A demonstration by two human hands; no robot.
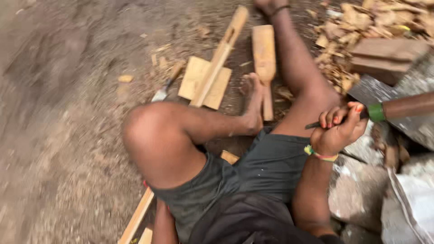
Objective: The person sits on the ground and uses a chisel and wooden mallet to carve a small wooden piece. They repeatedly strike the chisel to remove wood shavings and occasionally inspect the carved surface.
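Fingers of the right hand (340, 129) were clenched round a brown wooden tool handle with a green band (398, 107), its long axis running rightward; the left hand was hidden.

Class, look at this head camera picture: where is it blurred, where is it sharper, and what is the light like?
Head view: motion blur smears the dirt ground at left and the wood chips at top right; the right hand gripping the wooden-handled tool is sharper; light is soft and even, with no glare or hard shadows.
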